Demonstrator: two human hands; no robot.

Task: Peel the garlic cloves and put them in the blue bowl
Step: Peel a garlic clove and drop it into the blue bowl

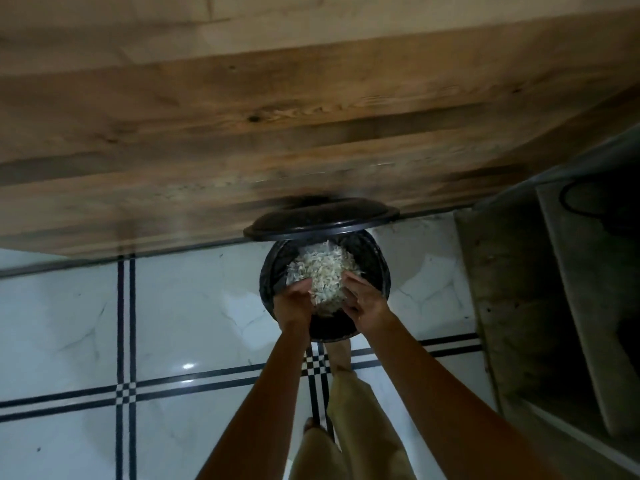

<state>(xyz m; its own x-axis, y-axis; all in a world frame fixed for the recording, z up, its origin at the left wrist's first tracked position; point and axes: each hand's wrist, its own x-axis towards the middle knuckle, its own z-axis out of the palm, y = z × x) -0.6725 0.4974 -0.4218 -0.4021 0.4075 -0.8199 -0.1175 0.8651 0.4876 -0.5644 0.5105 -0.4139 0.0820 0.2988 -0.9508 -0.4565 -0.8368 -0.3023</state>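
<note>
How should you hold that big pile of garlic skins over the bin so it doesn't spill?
Cup the pile of garlic skins from both sides at once, left hand and right hand pressing inward. It is loose and flaky, so a one-sided pinch would probably scatter it. Keep it over the open black bin.

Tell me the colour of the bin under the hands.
Black, lid up, bin lined black; head view.
</note>
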